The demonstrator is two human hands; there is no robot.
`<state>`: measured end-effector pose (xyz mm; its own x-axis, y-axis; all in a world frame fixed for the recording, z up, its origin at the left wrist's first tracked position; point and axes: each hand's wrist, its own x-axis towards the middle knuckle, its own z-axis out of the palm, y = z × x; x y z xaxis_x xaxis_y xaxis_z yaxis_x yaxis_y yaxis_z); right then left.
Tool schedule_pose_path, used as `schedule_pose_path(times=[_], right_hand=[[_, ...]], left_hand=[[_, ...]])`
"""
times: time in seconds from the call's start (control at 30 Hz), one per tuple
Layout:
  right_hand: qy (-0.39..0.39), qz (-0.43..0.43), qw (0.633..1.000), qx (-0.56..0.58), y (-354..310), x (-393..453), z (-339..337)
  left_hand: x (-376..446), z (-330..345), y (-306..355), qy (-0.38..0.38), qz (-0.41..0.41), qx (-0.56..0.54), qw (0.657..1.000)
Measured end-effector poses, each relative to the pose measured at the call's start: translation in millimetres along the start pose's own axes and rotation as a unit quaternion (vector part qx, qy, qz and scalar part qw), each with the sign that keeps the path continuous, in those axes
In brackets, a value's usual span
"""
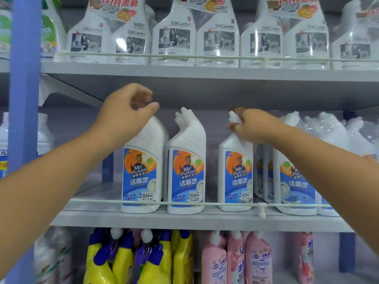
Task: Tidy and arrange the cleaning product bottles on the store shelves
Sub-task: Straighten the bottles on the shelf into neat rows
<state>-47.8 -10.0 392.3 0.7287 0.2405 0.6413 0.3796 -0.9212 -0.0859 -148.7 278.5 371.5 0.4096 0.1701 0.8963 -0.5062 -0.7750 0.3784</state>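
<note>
Several white Mr Puton toilet-cleaner bottles with blue and orange labels stand on the middle shelf [184,221]. My left hand [127,113] hovers with curled fingers over the top of the leftmost bottle [141,171]. That bottle's cap is hidden behind the hand, so a grip cannot be made out. A second bottle [187,171] stands untouched right beside it. After a gap comes a third bottle [235,173], and my right hand [252,128] grips its angled neck just below the cap. More of the same bottles [293,181] crowd the shelf under my right forearm.
White SukGarden spray bottles [174,37] line the upper shelf behind a thin rail. Below hang yellow bottles [160,261] with blue caps and pink bottles [235,261]. A white guard rail [205,204] runs along the middle shelf's front. A blue upright post [24,89] stands at the left.
</note>
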Motion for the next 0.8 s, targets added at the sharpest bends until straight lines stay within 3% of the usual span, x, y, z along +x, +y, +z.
schedule_pose_path(times=[0.1,0.23,0.3,0.37,0.47,0.6,0.73,0.8], right_hand=[[0.025,-0.012,0.999,0.025,-5.3,-5.4,7.1],[0.032,0.000,0.999,0.017,-15.6,-9.0,2.5],[0.134,-0.041,0.988,0.062,-28.7,-13.4,-3.9],[0.208,-0.079,0.951,0.216,-49.7,-19.6,-8.9],[0.086,-0.022,0.926,0.366,-80.9,-21.9,-9.7],[-0.096,0.037,0.953,0.285,-96.0,-16.1,-3.4],[-0.225,0.041,0.911,0.344,-92.3,-14.3,14.3],[-0.242,0.028,0.903,0.355,-89.6,-14.4,21.9]], left_hand=[[-24.8,-5.1,-36.4,0.009,-0.086,-0.046,0.995],[-52.0,4.8,-67.3,-0.051,-0.181,-0.116,0.975],[-59.5,8.6,-76.1,-0.073,-0.191,-0.120,0.971],[-64.0,10.1,-83.8,-0.086,-0.195,-0.125,0.969],[-68.0,12.0,-90.4,-0.092,-0.203,-0.131,0.966],[-69.0,10.5,-90.3,-0.105,-0.211,-0.135,0.962],[-70.5,8.4,-95.3,-0.126,-0.218,-0.141,0.958],[-71.4,7.9,-95.7,-0.132,-0.229,-0.138,0.955]])
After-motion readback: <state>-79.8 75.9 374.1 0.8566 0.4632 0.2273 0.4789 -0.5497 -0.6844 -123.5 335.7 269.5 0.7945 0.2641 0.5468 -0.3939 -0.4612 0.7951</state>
